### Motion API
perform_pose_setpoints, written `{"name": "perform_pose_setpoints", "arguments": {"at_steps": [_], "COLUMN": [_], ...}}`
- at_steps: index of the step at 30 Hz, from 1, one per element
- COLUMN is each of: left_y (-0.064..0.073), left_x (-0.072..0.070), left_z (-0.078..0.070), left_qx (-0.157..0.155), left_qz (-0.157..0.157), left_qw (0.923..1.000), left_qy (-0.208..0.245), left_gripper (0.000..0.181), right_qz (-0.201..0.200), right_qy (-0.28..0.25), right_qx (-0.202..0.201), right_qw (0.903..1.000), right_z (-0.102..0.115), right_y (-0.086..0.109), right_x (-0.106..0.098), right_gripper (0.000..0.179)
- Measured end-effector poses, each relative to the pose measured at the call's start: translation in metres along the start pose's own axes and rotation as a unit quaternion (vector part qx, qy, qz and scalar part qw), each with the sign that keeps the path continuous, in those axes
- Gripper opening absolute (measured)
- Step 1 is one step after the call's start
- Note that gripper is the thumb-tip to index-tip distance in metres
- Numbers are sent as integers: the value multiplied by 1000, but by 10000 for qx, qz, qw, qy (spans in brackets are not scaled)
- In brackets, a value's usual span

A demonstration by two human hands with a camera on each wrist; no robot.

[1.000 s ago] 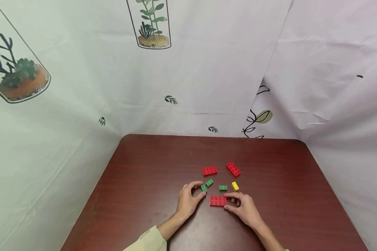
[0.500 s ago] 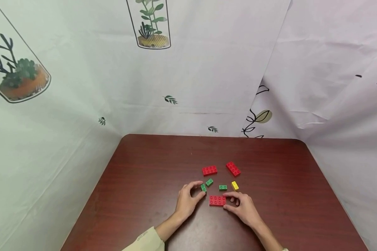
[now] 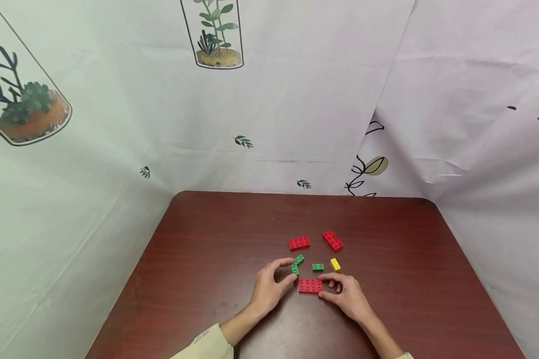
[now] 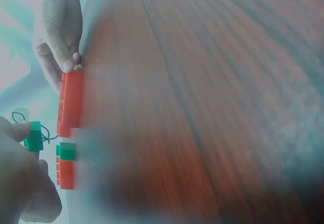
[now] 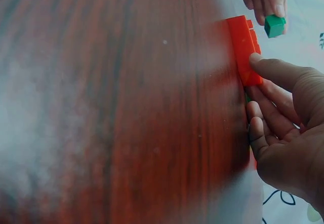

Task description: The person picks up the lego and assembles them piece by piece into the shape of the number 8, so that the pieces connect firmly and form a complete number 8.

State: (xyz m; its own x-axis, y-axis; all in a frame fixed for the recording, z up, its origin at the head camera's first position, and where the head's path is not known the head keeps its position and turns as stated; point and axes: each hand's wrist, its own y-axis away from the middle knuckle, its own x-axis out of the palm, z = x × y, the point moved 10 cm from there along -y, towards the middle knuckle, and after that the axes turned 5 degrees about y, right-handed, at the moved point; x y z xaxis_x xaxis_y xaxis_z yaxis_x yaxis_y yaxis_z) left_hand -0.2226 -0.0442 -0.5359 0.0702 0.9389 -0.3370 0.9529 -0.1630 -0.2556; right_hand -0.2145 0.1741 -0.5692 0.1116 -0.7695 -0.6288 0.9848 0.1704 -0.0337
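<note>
My left hand [image 3: 269, 288] pinches a small green two-stud toy brick [image 3: 295, 269] between thumb and forefinger. In both wrist views this brick [image 4: 34, 137] hangs clear of the tabletop. My right hand [image 3: 348, 298] grips the right end of a red eight-stud brick [image 3: 310, 285] that lies flat on the table, thumb on its near side and forefinger on its far side. The right wrist view has the thumb against that red brick [image 5: 245, 51], with the remaining fingers curled behind. Just beyond the held green brick lies a second green brick [image 3: 299, 259].
On the brown table [image 3: 206, 249], a third green brick [image 3: 318, 268] and a yellow brick [image 3: 335, 265] lie beyond the right hand. Two more red bricks, one at left [image 3: 299, 243] and one at right [image 3: 332, 240], lie farther back. A patterned white cloth [image 3: 274, 114] surrounds the table.
My left hand has shifted slightly to the right with the green brick, bringing it nearer the red brick. The right hand keeps its grip almost in place.
</note>
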Motion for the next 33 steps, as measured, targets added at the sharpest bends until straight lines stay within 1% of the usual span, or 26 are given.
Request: {"name": "perform_pose_setpoints", "arguments": {"at_steps": [4, 6, 9, 11, 13, 16, 18, 22, 29, 33], "left_y": [2, 2, 3, 4, 4, 6, 7, 9, 11, 10], "left_x": [4, 6, 9, 11, 13, 16, 18, 20, 24, 24], "left_z": [0, -1, -2, -2, -2, -1, 2, 5, 4, 5], "left_qx": [-101, -74, 51, 125, 136, 47, -85, -175, -106, -155], "left_qz": [164, 221, 295, 343, 404, 521, 620, 715, 790, 842], "left_qw": [9998, 9997, 9995, 9993, 9991, 9986, 9980, 9973, 9968, 9962], "left_qy": [97, 106, 122, 111, 76, 15, -7, -14, -81, -149], "left_gripper": [37, 37, 36, 36, 36, 36, 37, 37, 35, 36], "right_qz": [-93, -166, -238, -226, -176, -97, -44, -22, -147, -206], "right_qy": [-73, -102, -116, -115, -109, -80, -60, -21, -98, -111], "right_qx": [-179, -301, -429, -438, -396, -312, -251, -211, -338, -399], "right_qw": [9998, 9994, 9987, 9987, 9990, 9994, 9997, 9998, 9993, 9989], "right_z": [3, 4, 6, 6, 5, 4, 3, 2, 4, 5], "right_y": [1, 1, 2, 2, 1, 0, 0, -1, 1, 1], "right_x": [-1, -3, -4, -4, -3, -2, -1, 0, -3, -4], "right_gripper": [31, 31, 31, 31, 31, 31, 31, 32, 31, 30]}}
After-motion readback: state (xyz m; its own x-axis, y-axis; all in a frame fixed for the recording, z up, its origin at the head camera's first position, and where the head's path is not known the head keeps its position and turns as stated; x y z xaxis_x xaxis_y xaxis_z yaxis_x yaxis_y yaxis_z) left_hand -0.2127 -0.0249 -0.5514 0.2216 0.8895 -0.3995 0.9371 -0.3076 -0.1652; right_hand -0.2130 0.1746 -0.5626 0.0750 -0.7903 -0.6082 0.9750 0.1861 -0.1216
